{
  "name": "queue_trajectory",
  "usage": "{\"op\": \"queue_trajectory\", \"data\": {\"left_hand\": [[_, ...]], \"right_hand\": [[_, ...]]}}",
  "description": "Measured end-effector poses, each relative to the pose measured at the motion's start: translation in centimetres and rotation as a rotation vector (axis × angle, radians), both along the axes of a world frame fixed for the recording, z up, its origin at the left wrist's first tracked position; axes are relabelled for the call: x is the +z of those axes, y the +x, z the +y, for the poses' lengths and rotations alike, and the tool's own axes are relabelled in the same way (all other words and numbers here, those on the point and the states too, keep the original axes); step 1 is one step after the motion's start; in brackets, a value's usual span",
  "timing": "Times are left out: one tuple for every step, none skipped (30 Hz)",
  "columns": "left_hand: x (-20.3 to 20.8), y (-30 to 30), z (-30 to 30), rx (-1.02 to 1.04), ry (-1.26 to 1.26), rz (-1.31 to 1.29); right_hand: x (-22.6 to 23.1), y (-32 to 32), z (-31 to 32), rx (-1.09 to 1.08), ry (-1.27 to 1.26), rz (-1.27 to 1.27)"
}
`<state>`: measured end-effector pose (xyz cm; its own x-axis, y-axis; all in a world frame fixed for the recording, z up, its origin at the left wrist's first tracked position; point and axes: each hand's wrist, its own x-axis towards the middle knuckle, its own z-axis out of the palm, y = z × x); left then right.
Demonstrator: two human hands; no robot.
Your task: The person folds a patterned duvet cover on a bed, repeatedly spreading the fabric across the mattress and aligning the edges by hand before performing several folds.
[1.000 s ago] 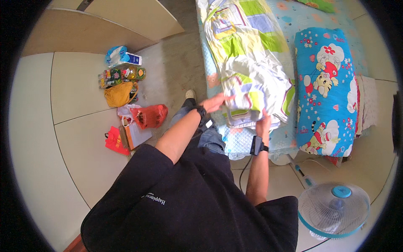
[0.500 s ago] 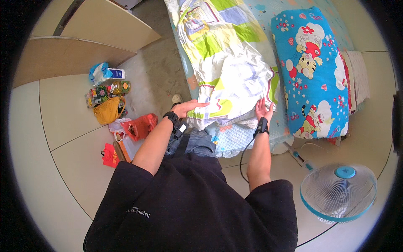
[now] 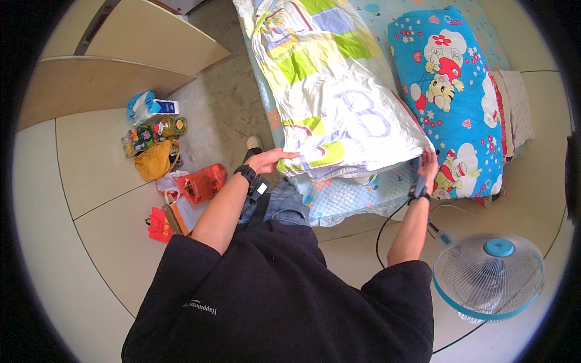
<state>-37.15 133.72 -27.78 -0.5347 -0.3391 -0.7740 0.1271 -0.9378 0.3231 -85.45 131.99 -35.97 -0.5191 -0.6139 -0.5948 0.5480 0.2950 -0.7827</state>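
A white, green and blue patterned quilt (image 3: 345, 103) lies over the bed, its near edge pulled straight between my hands. My left hand (image 3: 266, 161) grips the near left corner, thumb on top and the other fingers partly hidden beneath the cloth. At the near right corner, my right hand (image 3: 428, 166) is closed on the quilt's edge, beside a blue cartoon-print pillow (image 3: 451, 103). Below the quilt shows a light blue quilted bed sheet (image 3: 357, 198).
A fan (image 3: 489, 275) stands at the right. To the left, on the floor, are a tissue pack (image 3: 151, 107), bottles (image 3: 172, 126), a yellow bag (image 3: 153, 160), a red plastic bag (image 3: 203, 183) and a small red bag (image 3: 159, 225). Wooden boards (image 3: 154, 42) stand behind them.
My right hand has moved right, toward the pillow, drawing the quilt's near right corner with it. The bunched cloth has spread flatter, showing a large printed shape. My left hand has barely moved.
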Motion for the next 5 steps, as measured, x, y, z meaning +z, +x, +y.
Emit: {"op": "queue_trajectory", "data": {"left_hand": [[-0.2, -0.4, 0.1, -0.004, -0.001, 0.049], [-0.5, -0.7, 0.2, -0.006, 0.025, 0.038], [-0.4, -1.2, 0.3, 0.002, -0.006, 0.066], [-0.4, -1.9, 0.2, 0.004, -0.021, 0.059], [-0.5, -2.1, 0.3, 0.017, -0.034, 0.041]], "right_hand": [[-0.2, 0.9, 0.7, 0.015, -0.018, 0.035], [0.6, 3.4, 1.1, -0.014, 0.026, 0.127], [1.1, 6.0, 1.3, -0.069, 0.089, 0.177], [-0.8, 6.5, 2.6, -0.034, 0.093, 0.157], [-0.9, 6.6, 2.4, -0.033, 0.090, 0.154]]}}
